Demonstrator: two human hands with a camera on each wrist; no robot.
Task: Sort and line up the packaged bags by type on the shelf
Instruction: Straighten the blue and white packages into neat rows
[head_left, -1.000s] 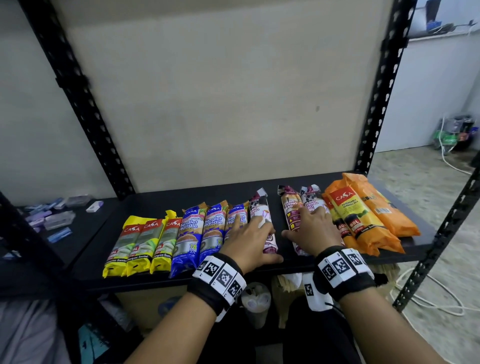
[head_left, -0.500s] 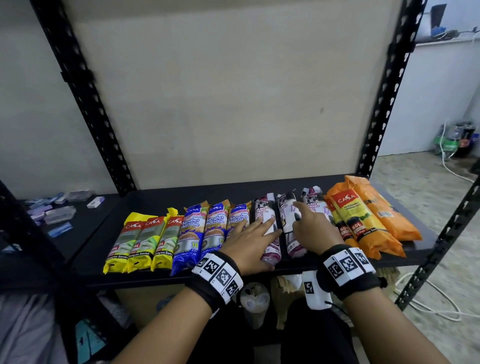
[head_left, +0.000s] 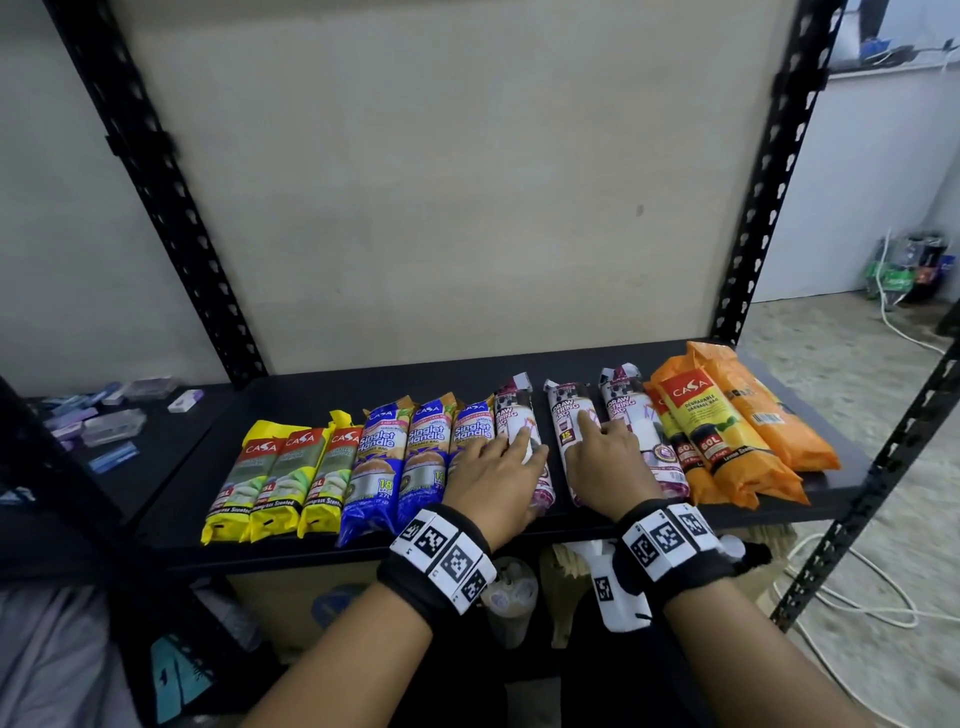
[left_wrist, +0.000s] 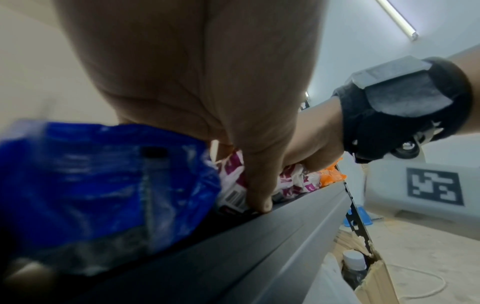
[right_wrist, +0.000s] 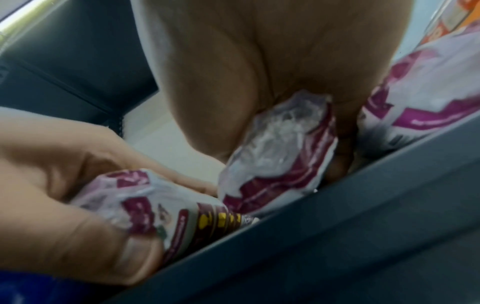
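Packaged bags on shelf (head_left: 322, 410): three yellow (head_left: 280, 478), three blue (head_left: 415, 457), three white (head_left: 566, 421), three orange (head_left: 727, 426).

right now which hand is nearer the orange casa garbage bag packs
Right. The right hand rests on the middle white draw-string pack, near the orange packs; the left hand lies farther left.

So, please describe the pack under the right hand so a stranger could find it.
On the black shelf, after the three blue packs, lie three white-and-maroon drawstring packs. It is the middle drawstring pack, under the right hand, with a gap on its left.
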